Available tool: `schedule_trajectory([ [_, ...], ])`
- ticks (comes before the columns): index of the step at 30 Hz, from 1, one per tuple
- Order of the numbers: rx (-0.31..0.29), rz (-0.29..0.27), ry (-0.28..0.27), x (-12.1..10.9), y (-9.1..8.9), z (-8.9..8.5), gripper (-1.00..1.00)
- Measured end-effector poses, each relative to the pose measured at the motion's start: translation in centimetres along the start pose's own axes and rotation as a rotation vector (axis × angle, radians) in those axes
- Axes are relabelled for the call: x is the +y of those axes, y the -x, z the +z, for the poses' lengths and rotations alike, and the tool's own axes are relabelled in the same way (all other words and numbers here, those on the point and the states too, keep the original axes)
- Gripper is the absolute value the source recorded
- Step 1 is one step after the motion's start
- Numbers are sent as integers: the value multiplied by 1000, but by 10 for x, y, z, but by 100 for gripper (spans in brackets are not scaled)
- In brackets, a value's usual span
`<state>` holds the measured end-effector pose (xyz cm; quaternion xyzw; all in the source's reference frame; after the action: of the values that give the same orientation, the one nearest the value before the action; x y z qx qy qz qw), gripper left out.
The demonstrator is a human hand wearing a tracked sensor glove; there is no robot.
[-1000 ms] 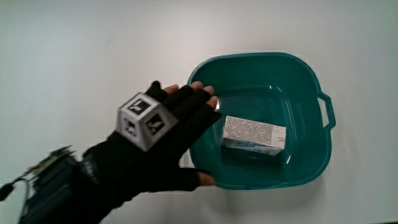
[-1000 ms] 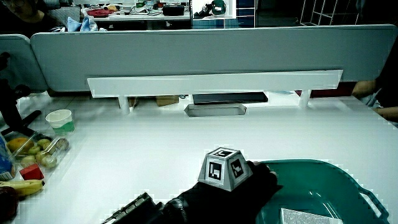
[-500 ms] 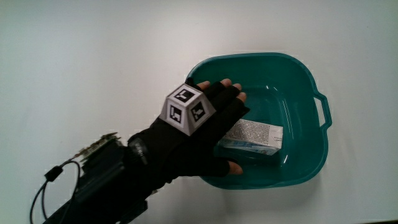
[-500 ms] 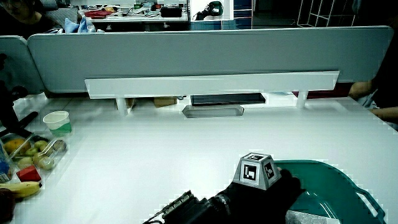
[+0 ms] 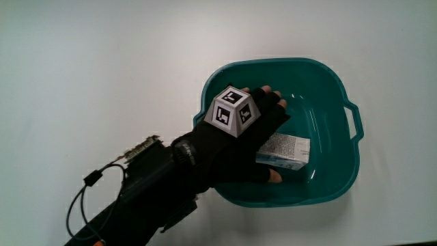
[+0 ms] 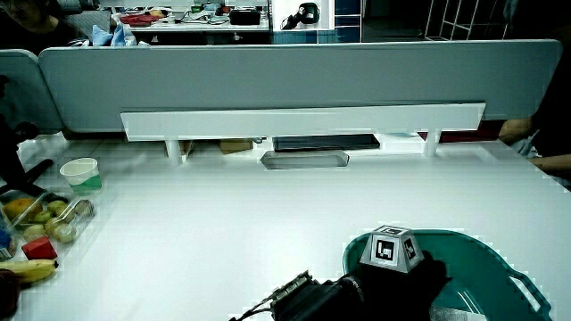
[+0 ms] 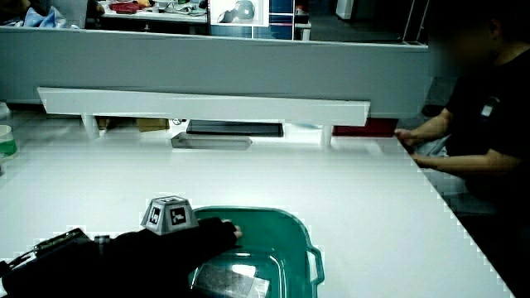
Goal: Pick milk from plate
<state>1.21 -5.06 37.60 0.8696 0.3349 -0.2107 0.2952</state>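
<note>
Big white table [image 5: 102, 61]. Long grey partition [image 6: 294, 76] along its edge farthest from the person, with a flat grey tray [image 6: 303, 159] on the table just at its foot.

Green basin [image 5: 341, 96] on the table, close to the person, upright, with a small handle on its rim. Seen too in both side views [image 6: 500, 259] [image 7: 290, 223].

Black forearm [image 5: 147, 178] reaching across the table and over the basin's rim, with a small gadget and a thin wire on it.

Hand [image 5: 249, 137] inside the basin, palm down, right over one end of the milk [image 5: 290, 149]. Fingers [image 5: 266, 96] stretched out flat and pointing away from the person, not curled. Thumb [image 5: 272, 176] spread out, beside the milk's edge nearest the person. Open and loose, with no hold on anything.

Milk lying flat on the basin's floor, about in the middle, half hidden under the hand. Not lifted. Only a corner of it in a side view [image 6: 459, 314], a bit more in a side view [image 7: 232, 281].

Clear box of fruit [image 6: 49, 221] near the table's edge, well apart from the basin. Banana [image 6: 27, 270] just beside it, nearer to the person. Small white and green cup [image 6: 81, 173] near the box, farther from the person.

Small patterned cube [image 5: 230, 113] on the back of the hand.
</note>
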Motion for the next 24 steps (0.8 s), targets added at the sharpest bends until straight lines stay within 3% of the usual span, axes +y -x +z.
schedule_trajectory([
  [1, -15, 30, 14, -5, -3, 8, 100],
  [5, 5, 24, -26, -13, -2, 21, 100],
  [8, 22, -28, -43, -17, 4, 26, 100],
  [9, 34, -10, -41, -21, 3, 31, 100],
  [10, 48, -28, -56, -22, 6, 31, 100],
  [11, 2, -8, -60, -22, 12, 30, 100],
  [12, 2, 4, -74, -24, 16, 32, 100],
  [13, 100, -76, -102, -26, 16, 37, 100],
  [14, 66, 12, -85, -34, 12, 47, 100],
  [15, 62, 59, -81, -39, 8, 54, 100],
  [17, 90, -4, -113, -38, 16, 55, 100],
  [18, 61, -31, -105, -39, 19, 57, 100],
  [19, 60, -10, -104, -43, 18, 62, 100],
  [21, -3, 9, -93, -48, 23, 64, 100],
  [22, 56, -9, -117, -52, 21, 70, 100],
  [23, 49, 35, -135, -56, 22, 71, 100],
  [24, 41, 13, -120, -57, 25, 73, 100],
])
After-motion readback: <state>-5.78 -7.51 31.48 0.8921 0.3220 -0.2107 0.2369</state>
